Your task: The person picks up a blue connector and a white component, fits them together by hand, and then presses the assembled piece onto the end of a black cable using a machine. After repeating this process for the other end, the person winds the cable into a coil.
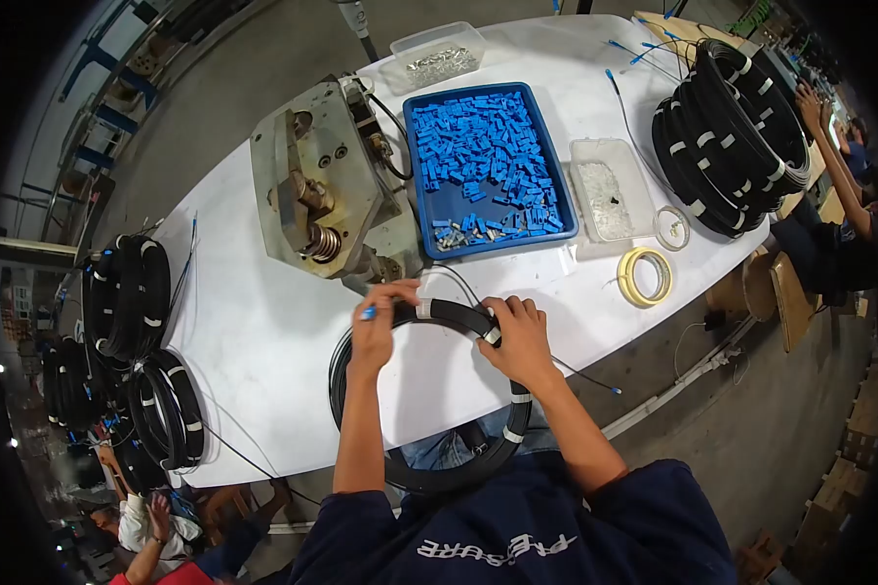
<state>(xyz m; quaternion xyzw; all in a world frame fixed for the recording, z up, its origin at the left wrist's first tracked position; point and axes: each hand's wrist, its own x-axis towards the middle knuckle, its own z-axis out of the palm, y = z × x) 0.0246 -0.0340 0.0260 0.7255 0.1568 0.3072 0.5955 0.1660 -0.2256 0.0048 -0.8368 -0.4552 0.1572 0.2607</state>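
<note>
A coil of black cable [449, 480] with pale tape bands rests partly on the white table and partly over the person's lap. My left hand [373, 327] is at the coil's upper left, its fingers bent round a small blue connector [368, 313]. My right hand [519, 336] grips the coil's upper right beside a tape band, thumb inside the ring. A loose cable end with a blue tip [616, 391] sticks out to the right. Beyond the hands lies a blue tray [446, 195] of blue connectors, with a metal press [312, 185] left of it.
Stacked black coils [717, 146] stand at the right, more coils [127, 297] at the left. Near the tray are a clear box [610, 195] of small parts, a yellow tape roll [644, 277] and another clear box [437, 57]. Other people [156, 526] sit at lower left and far right.
</note>
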